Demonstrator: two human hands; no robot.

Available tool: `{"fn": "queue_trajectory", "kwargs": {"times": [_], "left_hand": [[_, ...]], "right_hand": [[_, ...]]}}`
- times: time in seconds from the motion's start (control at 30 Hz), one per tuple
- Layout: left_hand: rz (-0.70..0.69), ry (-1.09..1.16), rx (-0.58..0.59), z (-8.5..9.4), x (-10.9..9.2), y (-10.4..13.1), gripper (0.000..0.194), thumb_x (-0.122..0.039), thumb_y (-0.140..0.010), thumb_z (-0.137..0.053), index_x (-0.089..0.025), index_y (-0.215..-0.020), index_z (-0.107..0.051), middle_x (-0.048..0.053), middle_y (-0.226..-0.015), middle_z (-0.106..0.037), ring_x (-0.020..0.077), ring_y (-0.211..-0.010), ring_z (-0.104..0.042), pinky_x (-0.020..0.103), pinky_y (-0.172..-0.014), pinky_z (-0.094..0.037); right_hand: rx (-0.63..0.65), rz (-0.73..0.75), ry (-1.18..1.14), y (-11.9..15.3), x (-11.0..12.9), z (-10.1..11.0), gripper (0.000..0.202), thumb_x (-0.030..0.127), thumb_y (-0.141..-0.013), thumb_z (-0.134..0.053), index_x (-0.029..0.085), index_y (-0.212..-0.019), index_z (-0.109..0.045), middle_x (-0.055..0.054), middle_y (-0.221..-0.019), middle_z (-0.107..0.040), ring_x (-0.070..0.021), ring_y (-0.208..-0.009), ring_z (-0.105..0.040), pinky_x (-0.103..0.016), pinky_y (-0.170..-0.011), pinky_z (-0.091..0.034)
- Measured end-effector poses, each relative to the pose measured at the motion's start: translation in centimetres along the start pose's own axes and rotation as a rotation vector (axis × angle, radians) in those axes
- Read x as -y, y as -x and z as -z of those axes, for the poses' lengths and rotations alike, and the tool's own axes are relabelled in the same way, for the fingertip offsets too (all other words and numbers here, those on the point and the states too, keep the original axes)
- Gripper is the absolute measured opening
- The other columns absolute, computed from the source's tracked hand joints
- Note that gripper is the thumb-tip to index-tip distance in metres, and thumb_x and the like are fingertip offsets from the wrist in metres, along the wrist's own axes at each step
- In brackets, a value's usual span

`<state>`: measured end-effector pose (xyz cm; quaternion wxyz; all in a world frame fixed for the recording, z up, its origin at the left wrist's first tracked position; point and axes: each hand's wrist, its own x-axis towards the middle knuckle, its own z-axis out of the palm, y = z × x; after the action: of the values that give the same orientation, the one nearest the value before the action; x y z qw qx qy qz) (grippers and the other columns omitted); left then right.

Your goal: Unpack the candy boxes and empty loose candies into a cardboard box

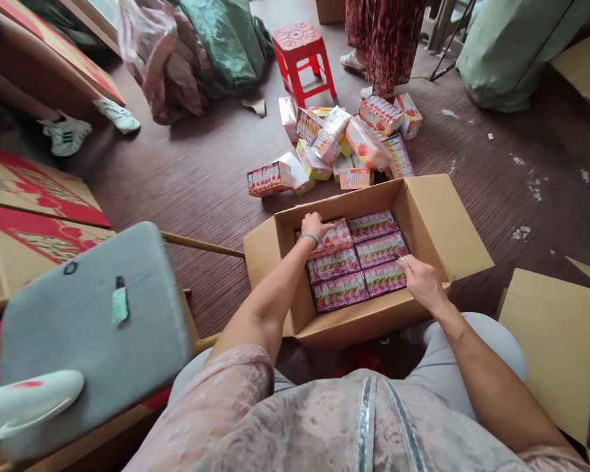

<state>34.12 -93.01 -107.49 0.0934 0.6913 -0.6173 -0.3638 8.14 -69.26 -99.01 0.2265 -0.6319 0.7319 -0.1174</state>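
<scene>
An open cardboard box (354, 333) stands on the floor between my knees. Inside lie several purple-pink printed packs (379, 250) in two columns. At the far left of the box, my left hand (314, 227) grips a redder pack (338, 237), which sits a little askew above the others; the fingertips are partly hidden. My right hand (423, 280) is at the box's right wall, thumb and fingers pinched together over the edge of the packs. Whatever those fingers hold is too small to name.
Beyond the box is a loose pile of colourful packs (319, 141), before a red stool (301, 56) and another person's legs (388, 46). At left, a grey chair seat (98, 262) bears a green-handled cutter (120, 305) and white mug (39, 400). Another carton (553, 347) stands at right.
</scene>
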Motion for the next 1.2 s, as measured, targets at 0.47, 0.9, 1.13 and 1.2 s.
{"fn": "queue_trajectory", "kwargs": {"times": [0.47,0.9,1.13,1.2], "left_hand": [[-0.031,-0.717,0.381,-6.4,9.8,-3.4,0.106,-0.062,-0.058,-0.093,-0.013,-0.142,-0.049,0.031,-0.143,-0.054,0.0478,-0.136,-0.045,0.064,-0.113,-0.037],[-0.180,-0.589,0.447,-8.7,11.8,11.7,0.099,-0.048,-0.069,-0.090,-0.022,-0.150,-0.040,0.023,-0.150,-0.049,0.0417,-0.137,-0.047,0.065,-0.119,-0.030],[-0.025,-0.639,0.432,-4.6,7.9,11.3,0.059,-0.028,-0.072,-0.077,-0.018,-0.127,-0.055,0.020,-0.136,-0.060,0.0380,-0.129,-0.056,0.053,-0.100,-0.049],[-0.052,-0.647,0.349,-2.4,6.2,12.3,0.050,-0.032,-0.077,-0.073,-0.018,-0.122,-0.057,0.019,-0.132,-0.062,0.0362,-0.127,-0.058,0.050,-0.099,-0.049]], "right_hand": [[0.127,0.005,0.051,1.9,-0.2,-1.7,0.031,0.035,-0.108,-0.042,0.026,-0.098,-0.070,-0.008,-0.095,-0.076,-0.0214,-0.085,-0.070,-0.027,-0.068,-0.044],[0.184,0.030,0.146,0.8,1.4,-1.5,0.023,0.031,-0.108,-0.049,0.022,-0.098,-0.067,-0.006,-0.096,-0.076,-0.0194,-0.083,-0.069,-0.028,-0.066,-0.034],[0.118,-0.036,0.104,-1.0,1.4,-1.7,0.026,0.033,-0.110,-0.044,0.022,-0.108,-0.067,-0.007,-0.103,-0.078,-0.0201,-0.087,-0.070,-0.027,-0.066,-0.032],[0.053,-0.066,0.064,-1.3,1.1,-1.8,0.028,0.033,-0.110,-0.041,0.022,-0.110,-0.067,-0.007,-0.099,-0.078,-0.0211,-0.086,-0.070,-0.028,-0.066,-0.033]]}}
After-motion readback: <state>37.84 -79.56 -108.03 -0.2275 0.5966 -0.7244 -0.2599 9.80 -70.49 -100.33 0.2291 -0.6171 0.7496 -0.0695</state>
